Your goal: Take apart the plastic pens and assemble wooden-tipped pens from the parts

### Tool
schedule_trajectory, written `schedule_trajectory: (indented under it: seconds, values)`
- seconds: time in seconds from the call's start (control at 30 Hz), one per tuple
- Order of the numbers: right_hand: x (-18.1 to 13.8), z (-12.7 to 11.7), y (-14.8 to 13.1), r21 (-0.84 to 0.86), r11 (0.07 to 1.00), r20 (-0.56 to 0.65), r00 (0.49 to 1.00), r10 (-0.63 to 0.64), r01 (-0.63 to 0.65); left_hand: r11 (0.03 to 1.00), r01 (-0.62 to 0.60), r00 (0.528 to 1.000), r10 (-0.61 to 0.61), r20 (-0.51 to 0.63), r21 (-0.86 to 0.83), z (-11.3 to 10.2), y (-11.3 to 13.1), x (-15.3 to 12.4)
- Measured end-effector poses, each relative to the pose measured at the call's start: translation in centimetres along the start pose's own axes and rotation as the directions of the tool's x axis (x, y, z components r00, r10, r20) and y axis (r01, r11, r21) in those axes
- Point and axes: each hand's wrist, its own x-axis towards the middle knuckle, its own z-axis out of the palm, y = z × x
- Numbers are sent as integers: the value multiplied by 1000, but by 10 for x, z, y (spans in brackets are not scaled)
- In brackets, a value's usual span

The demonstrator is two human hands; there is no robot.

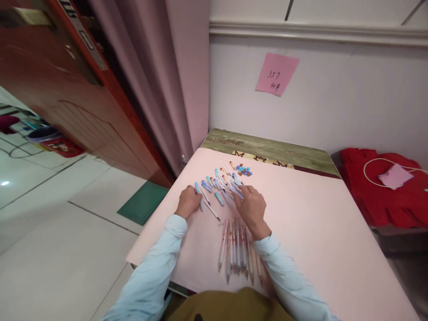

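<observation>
From left, my left hand [189,201] pinches a slim light-blue plastic tube [197,187] at the pink-covered desk [314,240], beside slender white dark-tipped rods [211,210]. Short blue, teal and orange cylinders [219,199] lie strewn between my hands, best taken singly, I judge, so the rods don't roll. Clear red-printed pen barrels [236,249] lie nearer me, worth keeping aligned. Beyond, small blue and brown pellets [245,170] cluster. My right hand [251,206] reaches over pale lilac tubes [236,191], fingers bent; blur hides whether they grip.

Clear pen barrels [238,249] near scattered caps [219,199]
</observation>
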Motion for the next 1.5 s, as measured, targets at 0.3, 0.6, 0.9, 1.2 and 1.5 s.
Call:
schedule_trajectory:
  seconds: [0.3, 0.6, 0.9, 1.2, 1.5]
  values:
    - [-22, 8, -55, 42, 982, 412, 892, -187, 187, 998, -41, 999, 42, -30, 47, -2, 2, 0]
    - [-12, 12, -56, -8, 977, 457, 870, -185, 212, 997, -63, 997, 66, -44, 50, -2, 4, 1]
    - [-15, 15, -66, 5, 978, 492, 852, -182, 207, 997, -10, 1000, 11, 17, -73, 1, 12, 5]
    - [12, 8, -46, -59, 991, 428, 900, -85, 122, 901, 106, 981, -26, 190, -421, -4, -5, 0]
    - [10, 2, -47, 560, 805, 389, 920, -48, -194, 688, 90, 970, 104, 221, -720, -5, 7, -18]
